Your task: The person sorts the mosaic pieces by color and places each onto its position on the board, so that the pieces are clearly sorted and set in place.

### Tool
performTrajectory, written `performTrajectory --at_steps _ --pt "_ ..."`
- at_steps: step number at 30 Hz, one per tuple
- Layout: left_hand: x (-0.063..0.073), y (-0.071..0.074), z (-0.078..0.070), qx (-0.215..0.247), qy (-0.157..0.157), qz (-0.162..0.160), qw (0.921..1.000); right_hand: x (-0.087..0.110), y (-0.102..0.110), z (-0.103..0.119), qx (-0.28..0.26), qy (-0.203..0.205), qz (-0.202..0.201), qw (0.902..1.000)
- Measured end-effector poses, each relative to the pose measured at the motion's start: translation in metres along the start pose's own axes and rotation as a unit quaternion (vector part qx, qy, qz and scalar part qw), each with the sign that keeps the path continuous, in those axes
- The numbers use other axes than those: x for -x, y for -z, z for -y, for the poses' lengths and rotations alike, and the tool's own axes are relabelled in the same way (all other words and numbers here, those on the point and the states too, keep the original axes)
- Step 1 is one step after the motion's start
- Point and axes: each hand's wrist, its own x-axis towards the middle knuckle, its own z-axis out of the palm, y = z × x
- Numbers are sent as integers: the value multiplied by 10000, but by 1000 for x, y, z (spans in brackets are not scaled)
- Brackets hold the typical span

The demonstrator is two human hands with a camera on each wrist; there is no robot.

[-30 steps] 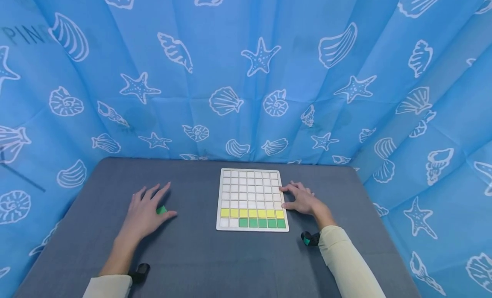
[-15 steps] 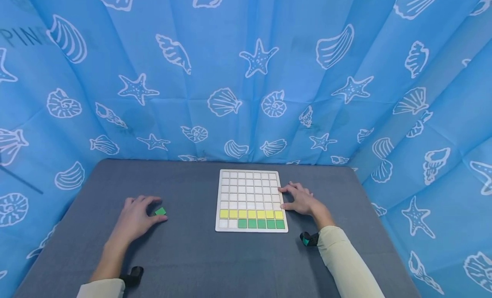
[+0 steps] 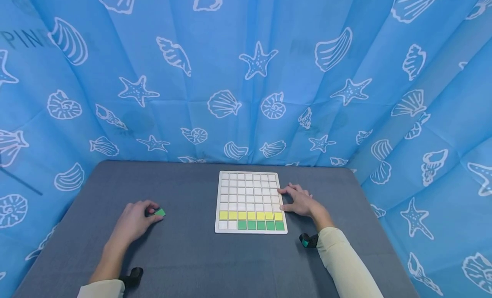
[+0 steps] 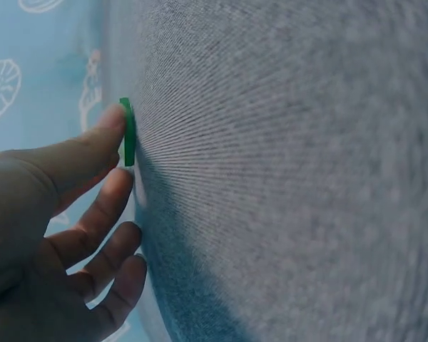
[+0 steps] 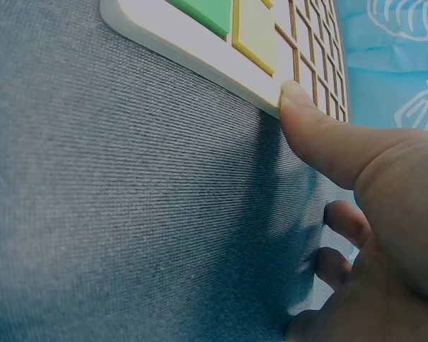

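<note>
At the left of the table, my left hand (image 3: 132, 221) pinches a square green tile (image 3: 161, 212) between thumb and fingers. In the left wrist view that tile (image 4: 130, 139) stands edge-on, close to the cloth, with the thumb on its near side. A white grid board (image 3: 251, 231) lies flat at centre. Yellow tiles (image 3: 251, 215) fill its second row from the front; several green tiles (image 3: 261, 226) occupy the right part of the front row, with two white cells at its left. My right hand (image 3: 301, 202) rests against the board's right edge, thumb (image 5: 299, 107) touching the rim.
Grey cloth covers the table (image 3: 184, 259). A blue curtain (image 3: 238, 131) with white shells and starfish hangs behind and at both sides. Black wrist devices sit on the left wrist (image 3: 132, 277) and the right wrist (image 3: 309, 240).
My left hand has drawn back slightly toward the left, and its spread fingers have closed onto the green tile. The right hand stays at the board's edge.
</note>
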Motion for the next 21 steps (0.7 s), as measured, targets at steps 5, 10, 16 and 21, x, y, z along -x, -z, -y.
performTrajectory --at_steps 5,10,16,21 --pt "-1 -3 0 -34 -2 -60 10000 1 -1 0 -34 -23 -33 10000" --pt "-1 -1 -3 -11 -24 14 10000 2 0 1 -25 -31 -67 10000" --pt "-1 -1 -8 -113 -283 -167 9994 2 0 3 -13 25 -56 10000" --pt "-3 -1 -16 -34 -368 -444 9983 2 0 3 -38 14 -40 10000"
